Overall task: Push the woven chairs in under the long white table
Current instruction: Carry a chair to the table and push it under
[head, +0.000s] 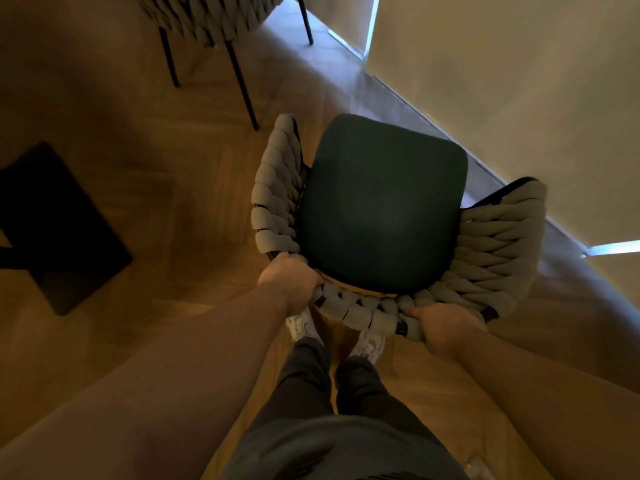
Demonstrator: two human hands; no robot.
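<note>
A woven chair [382, 209] with a dark green seat and thick grey braided back stands right in front of me on the wooden floor. My left hand [292, 280] grips the left end of its woven backrest. At the right end of the same backrest my right hand [445, 329] holds the braid. The long white table [519, 81] stretches along the right side; the chair's seat faces its edge and its front corner lies close to it. A second woven chair [207, 19] stands at the top left, its thin black legs showing.
My feet in white shoes [370, 344] stand just behind the chair. A dark square rug or mat [52, 223] lies on the floor at the left. Wooden floor [156, 133] lies between the two chairs.
</note>
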